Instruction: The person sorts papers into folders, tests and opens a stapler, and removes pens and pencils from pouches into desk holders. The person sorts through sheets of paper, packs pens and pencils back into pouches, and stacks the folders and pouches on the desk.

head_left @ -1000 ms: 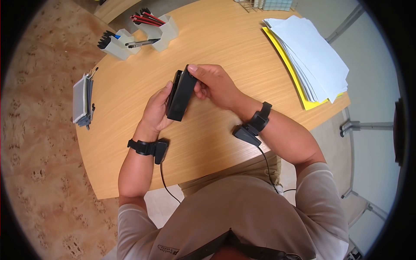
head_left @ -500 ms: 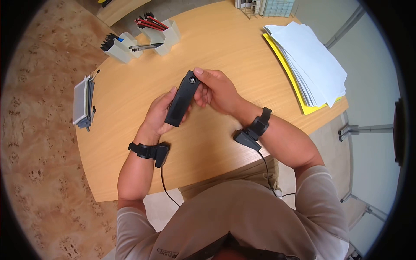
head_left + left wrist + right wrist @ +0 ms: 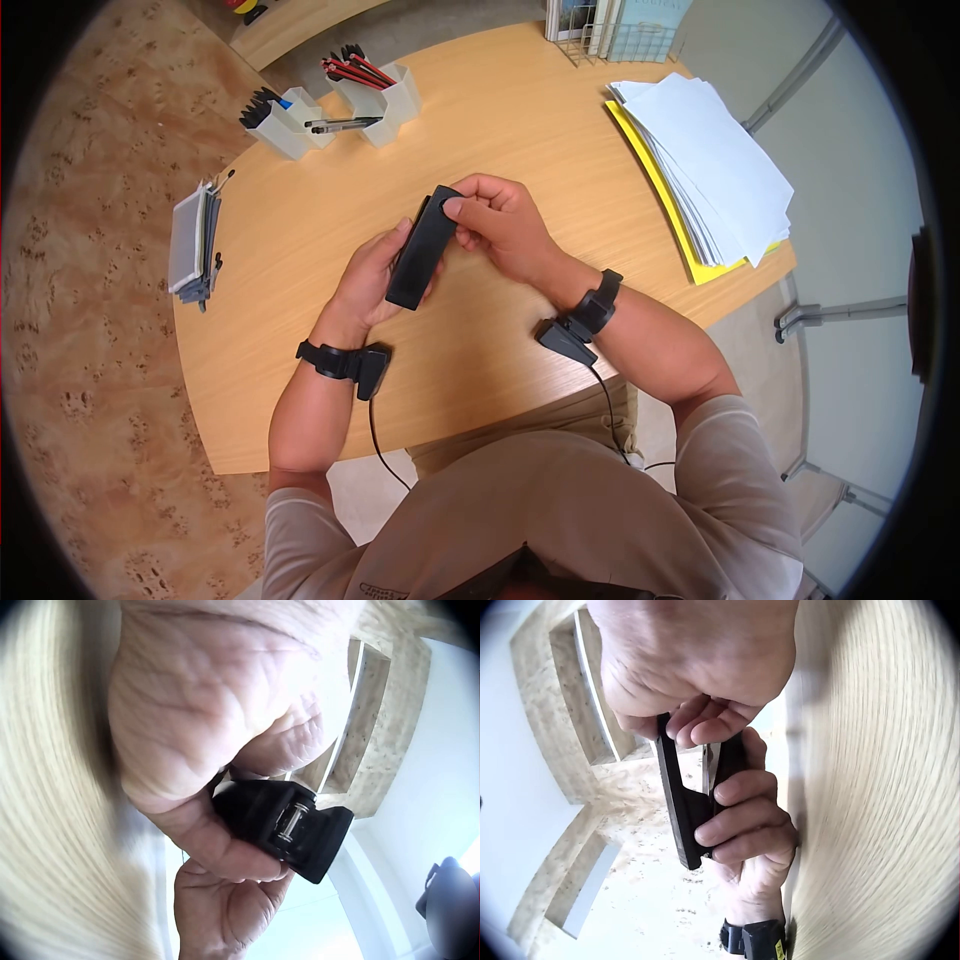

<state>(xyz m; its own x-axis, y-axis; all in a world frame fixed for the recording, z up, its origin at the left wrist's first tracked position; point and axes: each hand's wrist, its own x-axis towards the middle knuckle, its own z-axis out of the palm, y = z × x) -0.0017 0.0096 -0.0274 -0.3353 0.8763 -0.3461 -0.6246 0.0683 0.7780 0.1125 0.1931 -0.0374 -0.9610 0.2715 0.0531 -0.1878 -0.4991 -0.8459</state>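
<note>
A black stapler (image 3: 420,262) is held above the desk between both hands, tilted with its far end to the right. My left hand (image 3: 363,275) grips its lower body, thumb along the left side and fingers wrapped beneath. At the far end, my right hand (image 3: 508,228) pinches the top arm, its thumb lying on the upper face. From the right wrist view, the stapler's long top arm (image 3: 676,799) stands apart from its base, with a strip of metal in the gap. A metal spring or pin shows in the stapler's end (image 3: 294,821) in the left wrist view.
White holders with pencils (image 3: 360,72) and pens (image 3: 345,124) stand at the back left of the desk (image 3: 520,110). Papers (image 3: 715,165) lie on a yellow folder (image 3: 705,272) at right. A wire rack (image 3: 640,40) holds books behind. Grey-white pouches (image 3: 190,245) sit at the left edge.
The stapler first turned so its top face and a round silver mark came into sight. My right thumb has since slid onto that end, covering the mark. The left hand keeps its grip.
</note>
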